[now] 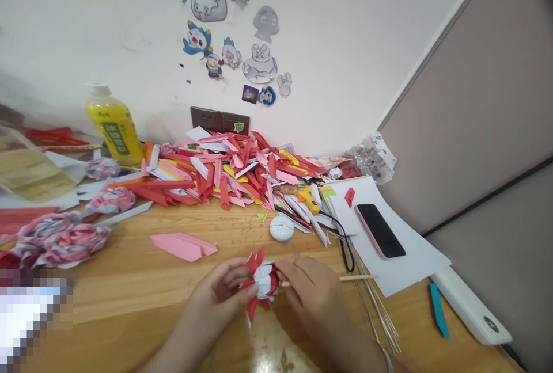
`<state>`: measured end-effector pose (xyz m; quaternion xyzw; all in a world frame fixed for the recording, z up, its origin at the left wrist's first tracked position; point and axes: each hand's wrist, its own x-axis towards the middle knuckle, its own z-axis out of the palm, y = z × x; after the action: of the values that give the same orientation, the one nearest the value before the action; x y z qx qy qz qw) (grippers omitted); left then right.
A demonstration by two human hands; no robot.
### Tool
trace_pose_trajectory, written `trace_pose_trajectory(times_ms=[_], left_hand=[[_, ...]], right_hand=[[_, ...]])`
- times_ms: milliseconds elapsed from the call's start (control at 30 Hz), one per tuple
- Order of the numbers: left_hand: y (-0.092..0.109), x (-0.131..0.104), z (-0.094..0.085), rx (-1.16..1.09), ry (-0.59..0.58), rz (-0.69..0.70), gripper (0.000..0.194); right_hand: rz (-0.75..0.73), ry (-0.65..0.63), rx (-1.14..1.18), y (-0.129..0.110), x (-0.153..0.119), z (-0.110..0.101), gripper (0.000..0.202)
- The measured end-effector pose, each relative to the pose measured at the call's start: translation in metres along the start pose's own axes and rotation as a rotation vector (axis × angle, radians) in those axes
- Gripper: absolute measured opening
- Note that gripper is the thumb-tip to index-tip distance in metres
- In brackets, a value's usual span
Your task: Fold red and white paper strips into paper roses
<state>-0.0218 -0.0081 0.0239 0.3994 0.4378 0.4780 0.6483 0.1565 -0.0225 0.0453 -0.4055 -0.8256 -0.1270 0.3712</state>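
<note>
A red and white folded-paper flower [262, 281] is held between my two hands, low in the middle of the view. My left hand [224, 292] grips its left side, with the thumb on the white centre. On the right, my right hand [309, 286] is closed round a thin wooden stick [358, 277] whose tip meets the flower; its fingertips also touch the red petals. Left of the hands lies a folded pink paper piece [185, 246]. Just behind the flower sits a white egg-shaped case [281, 228].
Many folded paper strips [224, 171] are heaped along the wall. A yellow glue gun [307, 197], a phone [380, 231] on white sheets [389, 281] and metal wires [380, 309] are at right. A yellow bottle [114, 128] and paper chains [63, 238] are at left.
</note>
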Motion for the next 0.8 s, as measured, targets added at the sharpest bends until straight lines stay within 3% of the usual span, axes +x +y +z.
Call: trace_pose_trajectory(times_ms=[133,300,467,800], left_hand=[[0.0,0.003,-0.001,-0.046,0.018,-0.039,0.049],[0.001,0.003,-0.004,-0.017,0.014,-0.069,0.054],[0.002,0.002,-0.003,0.019,-0.078,-0.093,0.057],[0.006,0.002,-0.003,0.092,-0.143,-0.064,0.052]], right_hand=[[0.025,-0.039,0.045,0.002,0.004,-0.009,0.028],[-0.069,-0.023,0.041,-0.003,0.008,-0.012,0.032],[-0.102,-0.011,0.021,-0.006,0.012,-0.012,0.035],[-0.119,-0.023,0.0,-0.005,0.007,-0.01,0.031]])
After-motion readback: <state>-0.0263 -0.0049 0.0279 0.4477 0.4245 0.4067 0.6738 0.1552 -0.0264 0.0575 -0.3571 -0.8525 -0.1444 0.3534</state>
